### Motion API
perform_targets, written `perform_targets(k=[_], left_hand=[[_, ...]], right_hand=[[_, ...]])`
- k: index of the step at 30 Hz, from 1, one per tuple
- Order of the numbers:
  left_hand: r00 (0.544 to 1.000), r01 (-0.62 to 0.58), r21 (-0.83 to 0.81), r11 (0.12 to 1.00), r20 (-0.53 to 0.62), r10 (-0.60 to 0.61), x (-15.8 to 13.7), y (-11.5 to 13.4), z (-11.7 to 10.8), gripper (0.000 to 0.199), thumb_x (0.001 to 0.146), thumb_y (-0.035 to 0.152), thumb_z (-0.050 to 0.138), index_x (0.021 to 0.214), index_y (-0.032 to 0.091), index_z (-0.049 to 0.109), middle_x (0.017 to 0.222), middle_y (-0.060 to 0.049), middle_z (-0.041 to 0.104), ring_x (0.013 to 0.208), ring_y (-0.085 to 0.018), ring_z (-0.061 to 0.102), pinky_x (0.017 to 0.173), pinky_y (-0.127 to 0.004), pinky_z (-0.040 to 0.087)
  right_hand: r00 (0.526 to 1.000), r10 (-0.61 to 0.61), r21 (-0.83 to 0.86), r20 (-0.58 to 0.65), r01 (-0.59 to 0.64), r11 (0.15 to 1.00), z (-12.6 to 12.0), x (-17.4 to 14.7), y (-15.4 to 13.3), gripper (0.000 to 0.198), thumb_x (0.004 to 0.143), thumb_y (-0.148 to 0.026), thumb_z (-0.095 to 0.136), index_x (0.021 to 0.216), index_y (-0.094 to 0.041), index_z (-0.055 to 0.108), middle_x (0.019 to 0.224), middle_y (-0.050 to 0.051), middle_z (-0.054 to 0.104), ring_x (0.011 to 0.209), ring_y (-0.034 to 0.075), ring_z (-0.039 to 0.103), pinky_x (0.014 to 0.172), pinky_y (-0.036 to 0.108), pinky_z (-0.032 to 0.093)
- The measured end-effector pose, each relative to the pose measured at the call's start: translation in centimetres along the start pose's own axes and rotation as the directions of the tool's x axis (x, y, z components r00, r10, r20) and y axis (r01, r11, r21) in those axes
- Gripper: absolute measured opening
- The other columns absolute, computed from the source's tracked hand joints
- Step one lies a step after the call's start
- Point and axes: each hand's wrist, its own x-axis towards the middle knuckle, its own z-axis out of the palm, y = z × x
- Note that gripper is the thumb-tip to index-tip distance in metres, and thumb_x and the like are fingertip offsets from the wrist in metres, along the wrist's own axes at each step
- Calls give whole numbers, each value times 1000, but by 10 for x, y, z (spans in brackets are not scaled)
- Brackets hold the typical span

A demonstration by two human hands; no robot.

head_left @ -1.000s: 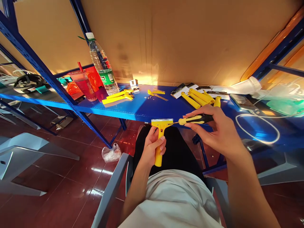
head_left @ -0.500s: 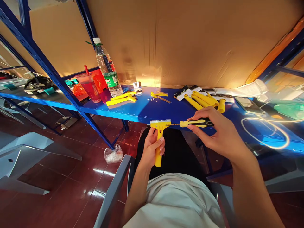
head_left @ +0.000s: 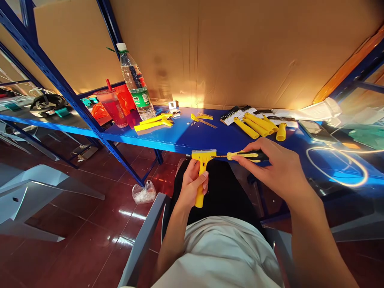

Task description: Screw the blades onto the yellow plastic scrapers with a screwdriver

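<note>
My left hand (head_left: 193,185) is wrapped round the handle of a yellow scraper (head_left: 204,156), holding it upright over my lap with its wide head on top. In my right hand (head_left: 277,168) is a black and yellow screwdriver (head_left: 246,156), gripped between thumb and fingers and lying level. Its tip meets the right side of the scraper's head, where a screw seems to sit, though it is too small to make out. On the bench beyond lie loose yellow scraper parts (head_left: 156,122), thin blades (head_left: 207,123) and small screws (head_left: 193,123).
Several yellow handles (head_left: 255,126) rest by black and white cards (head_left: 232,115) on the blue bench (head_left: 180,138). A water bottle (head_left: 136,86) and a red drink cup (head_left: 114,110) stand at the left. A plastic bag (head_left: 144,195) lies on the floor. A cable (head_left: 309,160) loops at the right.
My right thumb and fingers have shifted slightly on the screwdriver's handle. The tip stays at the scraper's head, and my left hand keeps its hold. The view has moved a little.
</note>
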Motion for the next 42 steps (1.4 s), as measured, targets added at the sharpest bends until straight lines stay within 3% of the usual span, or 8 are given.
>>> perform_targets(k=[6, 12, 15, 20, 28, 37, 40, 42], left_hand=[[1000, -3, -7, 1000, -7, 3, -1, 5, 0, 57, 90, 33, 91, 140, 32, 63, 111, 0, 61, 58, -4, 46, 43, -19, 37], [999, -39, 13, 999, -23, 39, -1, 10, -1, 57, 91, 33, 90, 141, 33, 63, 123, -4, 64, 58, -3, 46, 44, -20, 38], [996, -76, 25, 997, -51, 77, 0, 12, -5, 56, 90, 34, 90, 138, 32, 63, 122, -4, 66, 56, -3, 46, 42, -20, 36], [996, -69, 74, 995, -50, 72, 0, 17, -11, 49, 90, 35, 91, 130, 31, 63, 111, -1, 65, 56, -4, 47, 43, -20, 37], [991, -117, 159, 980, -49, 126, 3, 11, -17, 51, 93, 39, 89, 135, 29, 62, 101, 2, 62, 54, -5, 50, 42, -21, 40], [988, -131, 176, 976, -53, 142, 3, 8, -16, 48, 94, 39, 88, 133, 29, 62, 96, 4, 59, 53, -5, 50, 42, -22, 41], [989, -128, 170, 977, -56, 139, 3, 11, -16, 49, 94, 39, 88, 134, 30, 61, 101, 2, 62, 54, -5, 50, 43, -22, 42], [989, -122, 155, 980, -59, 132, 2, 13, -16, 50, 94, 38, 87, 135, 31, 61, 107, 1, 64, 55, -5, 49, 44, -21, 42]], right_hand=[[991, -15, 108, 129, 1, 994, -14, 3, -1, 16, 105, -32, 70, 119, -24, 64, 117, 11, 73, 104, 27, 75, 79, 36, 61], [997, 43, -6, 71, -42, 999, -1, -1, 5, 27, 105, -51, 72, 110, -25, 69, 99, 8, 77, 77, 25, 72, 64, 35, 52], [986, 100, -39, 136, -96, 995, 2, -3, 5, 28, 105, -51, 72, 112, -25, 68, 91, 6, 76, 60, 21, 65, 61, 36, 49], [958, 103, -8, 269, -105, 994, -7, -4, -1, 24, 104, -42, 71, 119, -25, 62, 86, 4, 75, 57, 21, 64, 57, 32, 44], [973, 76, -32, 219, -70, 997, 7, -3, -7, 29, 107, -54, 68, 102, -25, 66, 56, -5, 59, 44, 17, 50, 53, 30, 35], [964, 225, -44, 141, -221, 974, 12, 4, -13, 51, 105, -67, 66, 74, -26, 65, 51, -3, 52, 45, 15, 41, 51, 33, 34], [957, 249, -34, 150, -246, 969, 13, 4, -13, 44, 103, -66, 70, 85, -25, 66, 61, -1, 60, 51, 17, 52, 54, 32, 41], [967, 218, 5, 129, -220, 975, 15, 1, -12, 36, 103, -59, 72, 107, -24, 66, 87, 5, 71, 68, 21, 65, 60, 33, 50]])
